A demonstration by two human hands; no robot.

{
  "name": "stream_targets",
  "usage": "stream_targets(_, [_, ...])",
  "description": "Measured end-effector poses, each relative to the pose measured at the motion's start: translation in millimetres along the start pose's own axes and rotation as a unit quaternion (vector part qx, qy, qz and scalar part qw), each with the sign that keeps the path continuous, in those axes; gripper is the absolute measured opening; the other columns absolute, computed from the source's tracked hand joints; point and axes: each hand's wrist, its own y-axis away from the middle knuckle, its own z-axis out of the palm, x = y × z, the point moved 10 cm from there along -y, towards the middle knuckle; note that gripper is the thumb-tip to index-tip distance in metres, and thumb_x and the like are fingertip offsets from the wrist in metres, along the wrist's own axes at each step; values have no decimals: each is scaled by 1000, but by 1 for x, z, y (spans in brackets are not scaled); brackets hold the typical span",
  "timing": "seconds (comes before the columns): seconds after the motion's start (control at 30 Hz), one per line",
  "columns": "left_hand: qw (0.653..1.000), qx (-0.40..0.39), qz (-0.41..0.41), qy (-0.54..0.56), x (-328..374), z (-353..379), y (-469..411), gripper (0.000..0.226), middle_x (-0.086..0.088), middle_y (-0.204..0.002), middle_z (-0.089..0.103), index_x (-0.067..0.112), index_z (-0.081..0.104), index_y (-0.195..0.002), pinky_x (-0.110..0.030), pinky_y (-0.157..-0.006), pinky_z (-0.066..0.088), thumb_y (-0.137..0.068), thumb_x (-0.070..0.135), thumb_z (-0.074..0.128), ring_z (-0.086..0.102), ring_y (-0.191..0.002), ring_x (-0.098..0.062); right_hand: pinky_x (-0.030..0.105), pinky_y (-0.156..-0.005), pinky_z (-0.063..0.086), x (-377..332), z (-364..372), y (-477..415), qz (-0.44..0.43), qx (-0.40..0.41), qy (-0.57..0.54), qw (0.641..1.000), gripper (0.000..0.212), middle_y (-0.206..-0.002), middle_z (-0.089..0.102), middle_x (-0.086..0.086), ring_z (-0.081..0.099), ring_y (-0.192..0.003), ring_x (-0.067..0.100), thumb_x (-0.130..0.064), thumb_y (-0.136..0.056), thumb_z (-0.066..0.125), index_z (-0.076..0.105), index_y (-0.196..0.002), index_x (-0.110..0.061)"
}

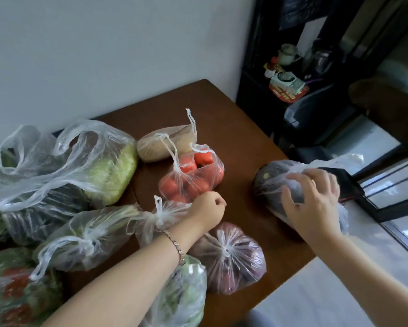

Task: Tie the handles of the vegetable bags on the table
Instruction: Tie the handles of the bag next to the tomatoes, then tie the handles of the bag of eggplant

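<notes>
Head view: tying looks partly done, with several bags left.
Right hand (311, 199) rests spread-fingered on the dark bag (269, 182) at the right edge of the bench (233, 138). Left hand (207, 208) is curled beside the tomato bag (191, 178); I cannot tell whether it pinches plastic. By the left arm, the purple bag (229, 256) and greens bag (92, 234) are knotted. Tomato bag, tan bag (167, 142) and cabbage bag (110, 166) have loose handles, so at least three seem left.
</notes>
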Motion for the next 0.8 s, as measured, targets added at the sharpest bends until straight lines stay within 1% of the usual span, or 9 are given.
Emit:
stream_targets(0.1, [1000, -5, 23, -6, 22, 5, -7, 23, 0, -113, 65, 17, 67, -101, -23, -88, 39, -92, 16, 46, 56, -108, -15, 52, -109, 16, 41, 21, -7, 156, -103, 90, 978, 69, -140, 26, 12, 18, -130, 31, -42, -77, 67, 37, -135, -22])
stream_targets(0.2, [999, -12, 31, 10, 33, 10, -8, 20, 1, -114, 64, 18, 65, -104, -20, -85, 39, -92, 17, 49, 57, -107, -15, 52, -107, 23, 62, 52, -1, 195, -225, 135, 945, 89, -149, 11, 16, 21, -133, 40, -47, -73, 70, 17, -144, -33])
stream_targets(0.3, [999, -16, 30, 5, 42, 16, -9, 24, 0, -111, 64, 18, 61, -112, -25, -89, 44, -90, 17, 52, 58, -104, -17, 43, -85, 45, 77, 80, -5, 182, -285, 99, 936, 61, -139, 35, 16, 50, -110, 39, -25, -81, 63, 34, -135, -24])
stream_targets(0.37, [999, -24, 26, 8, 45, 19, -16, 32, 2, -110, 61, 19, 56, -119, -26, -89, 46, -87, 18, 58, 58, -101, -15, 36, -72, 46, 81, 89, -19, 163, -274, 61, 946, 22, -114, 55, 15, 58, -93, 36, -8, -83, 53, 57, -105, -11])
stream_targets(0.4, [999, -26, 30, 12, 48, 21, -21, 38, 2, -114, 58, 20, 53, -122, -24, -89, 46, -85, 18, 61, 57, -101, -13, 34, -67, 46, 83, 91, -26, 153, -270, 29, 950, 10, -99, 61, 14, 60, -86, 34, -3, -81, 51, 58, -85, -10])
stream_targets(0.5, [998, -17, 48, 21, 65, 29, -41, 62, 3, -136, 46, 23, 40, -134, -19, -95, 36, -80, 18, 69, 47, -119, -10, 30, -51, 42, 91, 96, -45, 132, -290, -67, 945, 11, -76, 58, 9, 56, -65, 25, 3, -76, 51, 58, -69, -3])
stream_targets(0.6, [996, -15, 86, -14, 90, 42, -61, 77, 6, -147, 35, 27, 32, -141, -25, -111, 28, -76, 22, 74, 33, -135, -12, 26, -50, 41, 94, 97, -55, 106, -305, -150, 934, 17, -71, 57, 5, 52, -59, 20, 8, -72, 49, 60, -68, -4])
stream_targets(0.7, [993, -9, 114, -28, 111, 54, -77, 65, 7, -140, 46, 28, 42, -135, -33, -109, 35, -77, 28, 72, 42, -129, -13, 12, -55, 38, 85, 106, -67, 16, -356, -187, 916, 22, -72, 56, 0, 51, -66, 15, 11, -72, 52, 63, -68, -8])
stream_targets(0.8, [997, 17, 70, -7, 108, 54, -74, 38, 7, -112, 61, 25, 59, -118, -25, -91, 43, -81, 30, 68, 56, -105, -12, 4, -57, 37, 64, 113, -69, -55, -407, -223, 884, 16, -69, 54, -5, 53, -66, 0, 11, -74, 59, 67, -72, -3])
